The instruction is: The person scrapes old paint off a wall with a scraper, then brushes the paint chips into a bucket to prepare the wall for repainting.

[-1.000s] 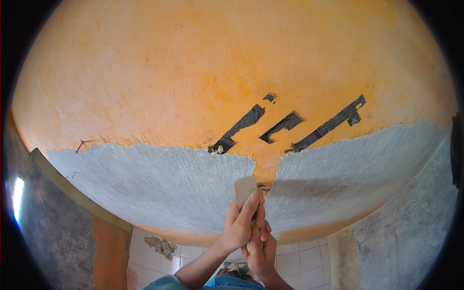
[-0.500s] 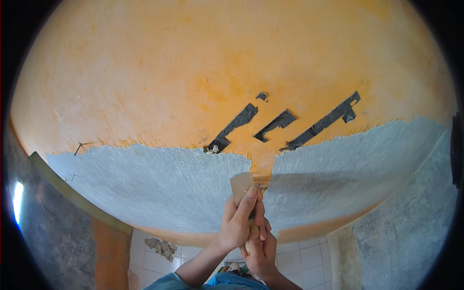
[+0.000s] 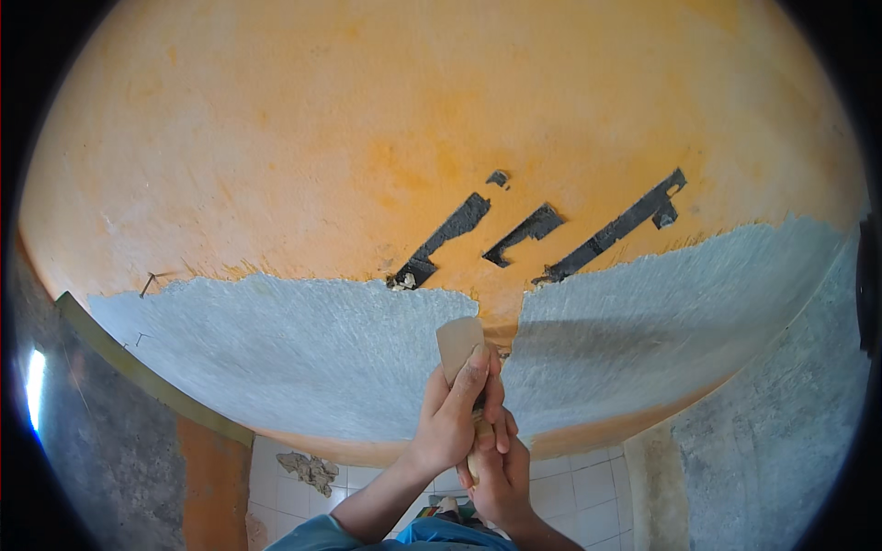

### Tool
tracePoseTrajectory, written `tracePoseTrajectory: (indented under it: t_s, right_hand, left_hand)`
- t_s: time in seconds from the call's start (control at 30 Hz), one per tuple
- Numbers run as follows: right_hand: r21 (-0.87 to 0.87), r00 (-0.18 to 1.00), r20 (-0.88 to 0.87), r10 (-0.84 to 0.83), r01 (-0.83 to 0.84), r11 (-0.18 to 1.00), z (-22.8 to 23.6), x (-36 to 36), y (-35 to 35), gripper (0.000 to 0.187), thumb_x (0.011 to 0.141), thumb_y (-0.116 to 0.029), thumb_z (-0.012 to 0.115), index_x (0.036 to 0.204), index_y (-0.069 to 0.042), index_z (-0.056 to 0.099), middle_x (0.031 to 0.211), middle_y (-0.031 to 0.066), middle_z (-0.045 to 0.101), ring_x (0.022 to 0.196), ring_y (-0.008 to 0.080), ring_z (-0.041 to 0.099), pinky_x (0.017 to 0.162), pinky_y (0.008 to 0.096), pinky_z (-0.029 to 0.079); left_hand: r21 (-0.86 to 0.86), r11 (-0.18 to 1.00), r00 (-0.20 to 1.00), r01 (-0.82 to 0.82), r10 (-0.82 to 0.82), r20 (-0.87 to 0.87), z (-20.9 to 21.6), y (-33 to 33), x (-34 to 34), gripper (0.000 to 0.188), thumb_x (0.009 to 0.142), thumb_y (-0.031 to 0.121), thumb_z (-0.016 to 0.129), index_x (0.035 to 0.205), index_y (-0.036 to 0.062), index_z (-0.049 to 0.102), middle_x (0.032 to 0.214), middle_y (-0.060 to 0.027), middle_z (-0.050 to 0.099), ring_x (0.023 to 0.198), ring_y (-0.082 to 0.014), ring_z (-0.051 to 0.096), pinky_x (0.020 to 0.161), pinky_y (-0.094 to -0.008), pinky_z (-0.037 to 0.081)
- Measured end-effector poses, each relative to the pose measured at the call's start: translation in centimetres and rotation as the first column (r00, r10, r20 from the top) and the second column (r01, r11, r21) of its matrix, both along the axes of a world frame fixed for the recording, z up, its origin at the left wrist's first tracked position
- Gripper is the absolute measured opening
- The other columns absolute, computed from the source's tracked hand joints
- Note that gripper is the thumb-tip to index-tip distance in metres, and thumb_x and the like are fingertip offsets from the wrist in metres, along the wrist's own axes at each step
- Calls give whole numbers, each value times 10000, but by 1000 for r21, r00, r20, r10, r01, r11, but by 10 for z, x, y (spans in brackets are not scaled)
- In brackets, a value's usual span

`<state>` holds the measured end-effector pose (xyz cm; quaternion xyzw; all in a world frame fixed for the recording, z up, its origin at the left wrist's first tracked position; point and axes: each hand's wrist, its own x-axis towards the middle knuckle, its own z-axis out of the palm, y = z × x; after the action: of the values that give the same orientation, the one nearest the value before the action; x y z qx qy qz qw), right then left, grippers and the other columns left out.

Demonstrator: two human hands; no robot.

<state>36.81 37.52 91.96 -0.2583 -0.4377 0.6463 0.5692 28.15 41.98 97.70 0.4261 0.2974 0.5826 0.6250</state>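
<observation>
A scraper (image 3: 461,345) with a broad flat blade is held in both my hands, its blade pointing up toward the wall. My left hand (image 3: 452,413) grips it high, the thumb lying against the lower part of the blade. Lower down, my right hand (image 3: 499,477) is wrapped round the pale handle. The blade tip overlaps the grey scraped area (image 3: 349,358) of the wall, just left of a narrow strip of orange paint (image 3: 501,308). Whether the edge touches the wall I cannot tell.
Above, the wall keeps its orange paint (image 3: 303,138), with dark slanted patches (image 3: 611,234) on it. Nails (image 3: 151,281) stick out at the left. Paint scrapings (image 3: 310,472) lie on the white tiled floor (image 3: 588,496). Grey side walls (image 3: 119,459) stand left and right.
The scraper and both hands have shifted slightly upward along the wall. My grip looks the same.
</observation>
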Motion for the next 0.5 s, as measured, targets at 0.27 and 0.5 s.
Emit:
tracePoseTrajectory:
  t_s: [0.27,0.5]
  right_hand:
    - [56,1000,19,0,-1,998,7,-2,-1,328,1007,-321,397,1092,-4,403,745,43,496,503,61,471,413,183,338]
    - [46,1000,21,-17,16,999,14,-2,2,340,1008,-322,388,1094,7,401,738,47,494,492,67,469,402,189,335]
  left_hand:
    - [-18,1000,1000,-5,5,-18,5,0,-2,279,1025,317,347,968,56,428,581,-26,466,415,-133,509,517,-288,512]
    - [10,1000,1000,-3,3,-31,15,1,-2,285,1025,318,344,966,53,430,584,-23,464,416,-126,507,514,-285,510]
